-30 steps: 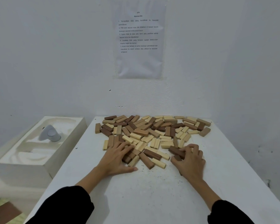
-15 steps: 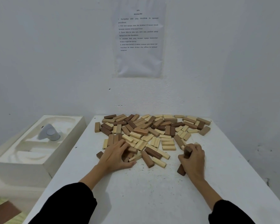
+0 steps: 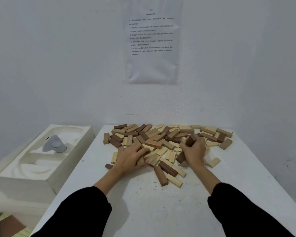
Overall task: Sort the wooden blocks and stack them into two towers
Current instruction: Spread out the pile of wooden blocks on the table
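Table [image 3: 143, 211] is carrying the whole job. Wooden blocks [image 3: 161, 139] are lying loose across its far half in one mixed heap, dark and pale together, and no tower is standing yet. Left hand [image 3: 130, 158] is resting flat on the pale pieces at the heap's near edge, fingers fairly straight. Right hand [image 3: 194, 151] is curling round a dark block [image 3: 190, 140] standing on end in its grasp. Such pieces are likely handling light, stiff and smooth, so pinching the long sides near the middle is looking safest.
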Tool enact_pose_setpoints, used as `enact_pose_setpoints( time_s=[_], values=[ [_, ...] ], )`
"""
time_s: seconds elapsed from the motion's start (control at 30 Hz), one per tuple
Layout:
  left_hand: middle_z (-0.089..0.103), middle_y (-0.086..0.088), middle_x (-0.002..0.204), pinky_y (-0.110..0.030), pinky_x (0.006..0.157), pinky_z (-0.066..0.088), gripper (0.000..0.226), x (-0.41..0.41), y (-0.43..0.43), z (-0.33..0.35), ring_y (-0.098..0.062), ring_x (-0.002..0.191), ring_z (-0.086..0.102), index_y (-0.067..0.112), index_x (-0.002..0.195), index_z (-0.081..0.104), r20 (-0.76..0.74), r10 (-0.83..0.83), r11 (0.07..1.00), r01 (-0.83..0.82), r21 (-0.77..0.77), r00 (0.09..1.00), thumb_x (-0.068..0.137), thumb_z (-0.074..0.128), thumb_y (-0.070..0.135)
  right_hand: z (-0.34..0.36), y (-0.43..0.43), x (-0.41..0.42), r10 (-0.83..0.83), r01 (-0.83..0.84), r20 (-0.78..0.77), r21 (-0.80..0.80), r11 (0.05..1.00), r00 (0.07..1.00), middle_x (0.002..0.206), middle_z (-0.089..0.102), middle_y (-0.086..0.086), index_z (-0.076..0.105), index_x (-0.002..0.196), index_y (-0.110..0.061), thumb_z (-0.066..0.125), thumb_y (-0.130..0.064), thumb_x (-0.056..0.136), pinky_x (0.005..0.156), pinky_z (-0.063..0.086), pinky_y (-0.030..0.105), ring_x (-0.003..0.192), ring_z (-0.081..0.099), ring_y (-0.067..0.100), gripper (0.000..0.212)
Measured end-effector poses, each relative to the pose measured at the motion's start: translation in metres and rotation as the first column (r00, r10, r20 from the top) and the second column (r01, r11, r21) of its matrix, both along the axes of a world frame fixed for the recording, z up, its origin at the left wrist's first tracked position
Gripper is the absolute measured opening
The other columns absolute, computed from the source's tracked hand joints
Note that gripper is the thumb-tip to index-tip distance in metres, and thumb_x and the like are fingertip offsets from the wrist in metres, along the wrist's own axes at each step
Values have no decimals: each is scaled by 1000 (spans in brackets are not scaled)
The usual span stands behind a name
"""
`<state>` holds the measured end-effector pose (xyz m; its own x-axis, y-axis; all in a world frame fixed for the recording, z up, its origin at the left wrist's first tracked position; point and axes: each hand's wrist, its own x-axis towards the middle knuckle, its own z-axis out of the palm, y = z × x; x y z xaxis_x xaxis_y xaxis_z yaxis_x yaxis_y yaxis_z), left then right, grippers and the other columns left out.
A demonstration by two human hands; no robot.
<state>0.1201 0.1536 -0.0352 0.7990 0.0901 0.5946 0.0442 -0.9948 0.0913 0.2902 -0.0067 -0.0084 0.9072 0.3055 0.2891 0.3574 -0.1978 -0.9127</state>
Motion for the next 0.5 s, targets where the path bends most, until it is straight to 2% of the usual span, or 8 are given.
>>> enact_pose_setpoints(
  time_s=[0.07,0.13,0.2,0.27,0.4,0.5],
  values=[
    [58,-2,90,-14,67,33,30,17,7,13,-10,80,45,18,107,55,22,18,1000,-18,-19,1000,88,49,40,7,20,11,30,-30,-1,-24,999,1000,96,39,6,44,70,-15,70,-5,74,77,42,33,90,47,25,28],
    [62,-6,99,-23,71,43,36,36,14,22,-16,83,50,14,108,60,-8,49,998,-49,-35,999,89,47,41,9,38,23,52,-52,-11,-80,995,999,100,40,8,44,72,-13,70,-9,76,84,44,36,98,48,30,27],
    [61,-10,110,-33,70,48,46,55,21,28,-24,87,56,10,112,61,-68,88,995,-91,-43,994,88,43,45,4,54,35,53,-61,-54,-147,987,997,112,40,14,49,86,-9,67,-13,80,88,42,34,106,46,32,20],
    [57,-8,115,-32,77,43,47,71,27,31,-25,97,54,9,119,58,-131,143,983,-155,-93,981,90,45,44,-1,64,43,51,-68,-106,-162,984,993,123,36,16,53,99,-8,65,-12,83,88,40,29,112,44,30,21],
    [54,-5,116,-24,81,34,35,94,33,29,-22,108,48,10,118,56,-191,200,931,-247,-270,961,91,56,34,-4,69,52,171,-183,-105,-129,975,980,123,41,10,55,111,-12,62,-9,85,86,38,23,112,44,19,27],
    [51,-7,122,-30,96,37,48,101,33,28,-23,116,43,11,123,52,-249,160,865,-258,-430,955,87,61,42,-2,65,57,295,-304,-79,-169,938,952,127,52,10,53,122,-12,61,-10,87,98,40,28,122,47,21,36]
  ],
)
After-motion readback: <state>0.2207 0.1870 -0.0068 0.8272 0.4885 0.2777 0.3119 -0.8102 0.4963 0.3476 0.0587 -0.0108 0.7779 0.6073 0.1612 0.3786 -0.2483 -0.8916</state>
